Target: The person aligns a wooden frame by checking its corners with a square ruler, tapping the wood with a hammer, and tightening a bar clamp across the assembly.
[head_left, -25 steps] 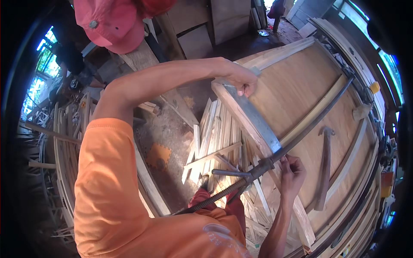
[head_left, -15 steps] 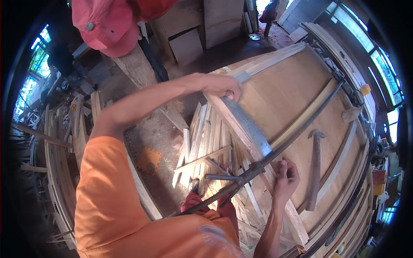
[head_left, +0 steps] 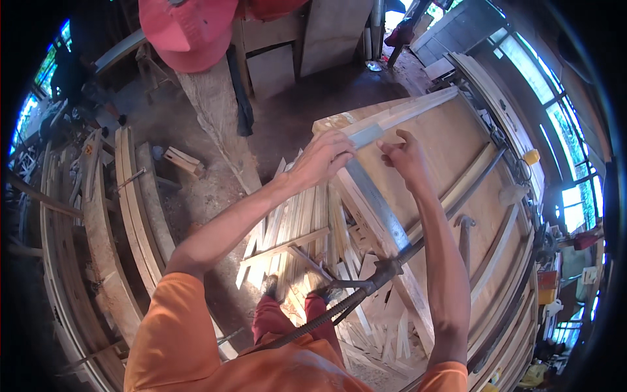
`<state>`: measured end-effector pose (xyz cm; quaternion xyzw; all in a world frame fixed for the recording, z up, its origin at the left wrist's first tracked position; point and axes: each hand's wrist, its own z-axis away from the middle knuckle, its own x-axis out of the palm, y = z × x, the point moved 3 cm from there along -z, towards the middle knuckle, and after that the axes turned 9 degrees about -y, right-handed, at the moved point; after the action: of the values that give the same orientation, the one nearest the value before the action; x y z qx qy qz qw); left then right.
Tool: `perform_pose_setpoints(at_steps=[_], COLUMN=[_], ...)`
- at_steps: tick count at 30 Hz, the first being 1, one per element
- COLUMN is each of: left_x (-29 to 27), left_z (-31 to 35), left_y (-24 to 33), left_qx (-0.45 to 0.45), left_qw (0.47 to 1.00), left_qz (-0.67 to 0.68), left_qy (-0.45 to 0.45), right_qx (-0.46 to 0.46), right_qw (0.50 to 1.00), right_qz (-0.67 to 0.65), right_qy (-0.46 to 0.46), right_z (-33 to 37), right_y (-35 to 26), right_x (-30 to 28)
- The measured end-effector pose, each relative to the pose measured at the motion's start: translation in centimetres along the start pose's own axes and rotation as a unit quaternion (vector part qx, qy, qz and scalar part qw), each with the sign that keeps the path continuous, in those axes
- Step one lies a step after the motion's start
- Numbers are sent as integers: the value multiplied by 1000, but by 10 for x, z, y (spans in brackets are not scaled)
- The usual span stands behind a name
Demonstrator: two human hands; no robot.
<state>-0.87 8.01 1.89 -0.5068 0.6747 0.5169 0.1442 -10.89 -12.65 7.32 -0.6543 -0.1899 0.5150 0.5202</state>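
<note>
A metal square [head_left: 377,202] lies along a light wooden board [head_left: 366,215] at the edge of the bench, its short arm reaching right across the far end. My left hand [head_left: 324,157] grips the square near its corner, fingers bent over the board's end. Just right of that short arm, above the plywood, is my right hand [head_left: 406,157], with fingers curled together; whatever they may hold is too small to make out. A long bar clamp [head_left: 385,269] with a threaded screw crosses the board at the near end of the square.
A hammer [head_left: 465,236] lies on the plywood panel [head_left: 424,140]. Loose wooden strips [head_left: 294,222] are heaped on the floor by my feet. Long planks [head_left: 130,202] stand at left. A pink cap [head_left: 189,32] hangs over an upright board ahead.
My right hand has moved away from near the clamp, forward to the far end of the square. My left hand stays at the square's corner. The view has shifted.
</note>
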Motion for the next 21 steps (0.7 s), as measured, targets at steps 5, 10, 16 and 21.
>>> perform_pose_setpoints(at_steps=[5,10,16,21], left_x=[5,9,23,24], left_z=[19,30,7,-1], left_y=[-9,-18,0,-5], left_qx=[9,-129,-245,-252], left_qw=[988,940,921,921], left_qz=[98,174,159,156], left_qy=[119,265,257,252], right_qx=[-52,-73,-73,-62], right_qw=[979,965,972,973], right_qz=[159,219,206,206], right_qy=[-116,-127,-85,-83], right_z=[-60,-64,-44,-40], right_y=[30,30,16,15], right_x=[21,13,20,20])
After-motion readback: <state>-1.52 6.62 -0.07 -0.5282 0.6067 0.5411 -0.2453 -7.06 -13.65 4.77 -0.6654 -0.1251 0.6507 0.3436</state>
